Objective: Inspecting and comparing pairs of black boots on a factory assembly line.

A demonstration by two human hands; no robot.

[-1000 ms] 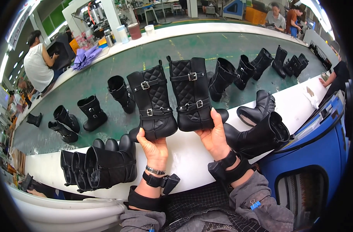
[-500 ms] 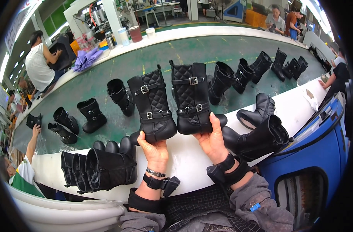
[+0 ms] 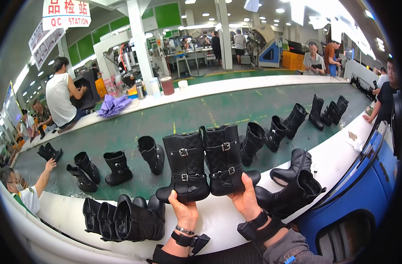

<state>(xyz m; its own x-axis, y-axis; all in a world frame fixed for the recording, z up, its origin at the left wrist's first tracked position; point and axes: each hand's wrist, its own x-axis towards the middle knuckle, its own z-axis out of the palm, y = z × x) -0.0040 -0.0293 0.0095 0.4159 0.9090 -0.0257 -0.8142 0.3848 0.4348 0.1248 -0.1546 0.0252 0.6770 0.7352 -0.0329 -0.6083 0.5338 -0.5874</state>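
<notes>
Frame centre: two black quilted boots, upright, side by side; left hand (image 3: 185, 212) clasps the sole of the left boot (image 3: 185, 168), right hand (image 3: 244, 200) that of the right boot (image 3: 225, 160); fingers hidden beneath; each boot shows two buckle straps. Three boots (image 3: 124, 218) lie lower left on the white ledge (image 3: 218, 220), partly overlapping; green conveyor (image 3: 192, 116) behind.
</notes>
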